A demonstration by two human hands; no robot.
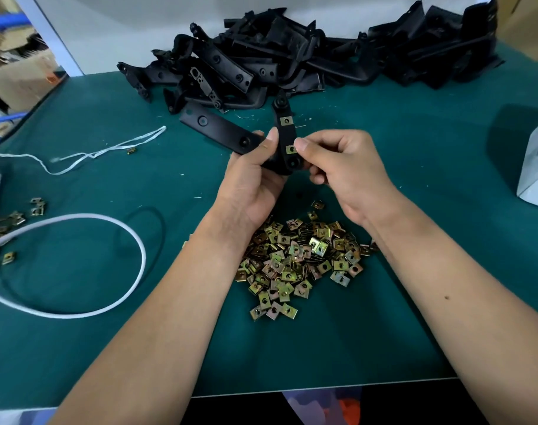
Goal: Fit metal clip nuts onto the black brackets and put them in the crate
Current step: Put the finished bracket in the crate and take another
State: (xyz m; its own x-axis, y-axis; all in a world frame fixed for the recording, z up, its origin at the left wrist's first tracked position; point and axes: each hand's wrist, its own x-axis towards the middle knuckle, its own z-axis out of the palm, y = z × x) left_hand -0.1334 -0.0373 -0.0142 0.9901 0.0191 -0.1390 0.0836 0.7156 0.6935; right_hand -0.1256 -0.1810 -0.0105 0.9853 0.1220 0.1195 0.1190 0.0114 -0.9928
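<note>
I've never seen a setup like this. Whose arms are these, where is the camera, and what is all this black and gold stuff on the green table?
There is no machine here: these are a person's two bare arms, filmed by a camera worn on the head, looking down. The left hand grips a black bracket that already carries one clip nut. The right hand pinches a second clip nut against the bracket's lower part. On the green table, the gold pile near the wrists is loose clip nuts; the black heap at the far edge is brackets waiting. A white cable loops at the left, and a white box sits at the right.
</note>
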